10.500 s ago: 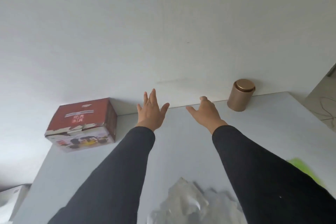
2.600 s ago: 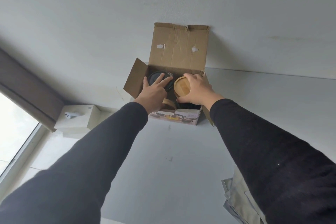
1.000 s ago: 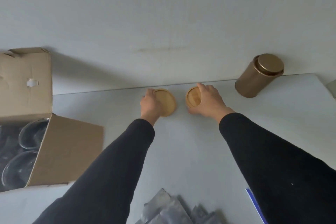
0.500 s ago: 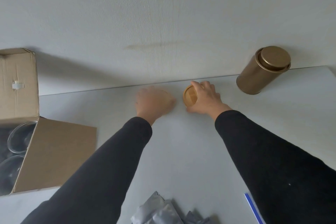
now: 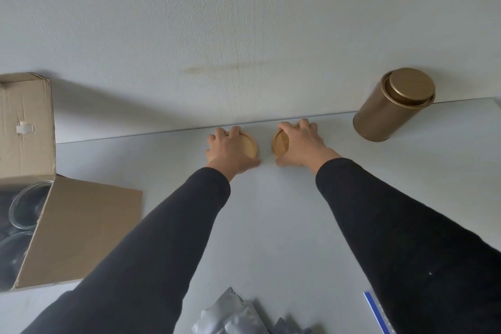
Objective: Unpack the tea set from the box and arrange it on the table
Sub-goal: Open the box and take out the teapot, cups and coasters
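right now the person is leaning over the white table (image 5: 284, 225), and both hands are settling a pair of round wooden coasters at the far edge, just above the middle of the frame. the left hand (image 5: 230, 150) is lying over the left coaster (image 5: 248, 145), fingers curled round its far rim and thumb tucked at the near side, so it is gripping the disc rather than just patting it. the right hand (image 5: 301, 145) is doing the same to the right coaster (image 5: 279, 142), fingers bent over the top rim. the two discs are sitting just beside each other with a narrow gap between, which looks like deliberate pairing: lined up along the wall to leave the near table free for the rest of the set.

at the left of the frame the cardboard box (image 5: 67, 228) is standing open, flaps splayed, and glass cups (image 5: 25, 209) are showing inside, so most of the unpacking is, by my reckoning, not yet done. a gold tin canister (image 5: 393, 106) is standing at the upper right, well apart from the coasters. silver foil packets (image 5: 238, 317) are lying at the bottom edge.
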Tool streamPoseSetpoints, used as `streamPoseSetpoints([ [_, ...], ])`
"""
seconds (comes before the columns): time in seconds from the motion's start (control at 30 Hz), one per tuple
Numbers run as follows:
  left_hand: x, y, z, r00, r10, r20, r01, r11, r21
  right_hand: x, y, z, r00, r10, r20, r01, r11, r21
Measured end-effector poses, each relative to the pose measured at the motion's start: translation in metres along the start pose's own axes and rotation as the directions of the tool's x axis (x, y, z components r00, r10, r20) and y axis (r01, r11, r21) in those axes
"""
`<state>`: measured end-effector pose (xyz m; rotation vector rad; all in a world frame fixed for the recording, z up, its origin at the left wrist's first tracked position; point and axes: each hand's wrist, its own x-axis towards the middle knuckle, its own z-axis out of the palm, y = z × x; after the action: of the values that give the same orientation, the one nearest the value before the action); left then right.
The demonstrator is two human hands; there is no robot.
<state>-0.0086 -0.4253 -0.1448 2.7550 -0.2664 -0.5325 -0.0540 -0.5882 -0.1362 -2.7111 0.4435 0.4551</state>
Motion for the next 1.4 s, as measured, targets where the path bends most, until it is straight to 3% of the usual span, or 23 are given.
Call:
streamPoseSetpoints([
  [0.6,-0.002,0.0,-0.002,1.0,0.019,0.006,-0.019,1.0,-0.01,0.001,0.005,0.004,0.999,-0.004,-0.046,0.003,0.999,-0.036],
  [0.87,-0.022,-0.02,-0.026,0.999,0.039,-0.034,-0.041,0.997,-0.06,-0.024,-0.006,-0.01,0.979,-0.016,-0.203,0.017,1.0,0.006],
  [1.13,-0.072,-0.054,-0.09,0.975,0.12,-0.185,-0.121,0.993,0.003,-0.078,-0.075,-0.037,0.954,-0.061,-0.294,0.072,0.997,0.025],
  [1.4,-0.156,-0.155,-0.168,0.94,0.128,-0.317,-0.117,0.992,0.054,-0.161,-0.197,-0.028,0.931,-0.11,-0.347,0.138,0.989,0.059],
])
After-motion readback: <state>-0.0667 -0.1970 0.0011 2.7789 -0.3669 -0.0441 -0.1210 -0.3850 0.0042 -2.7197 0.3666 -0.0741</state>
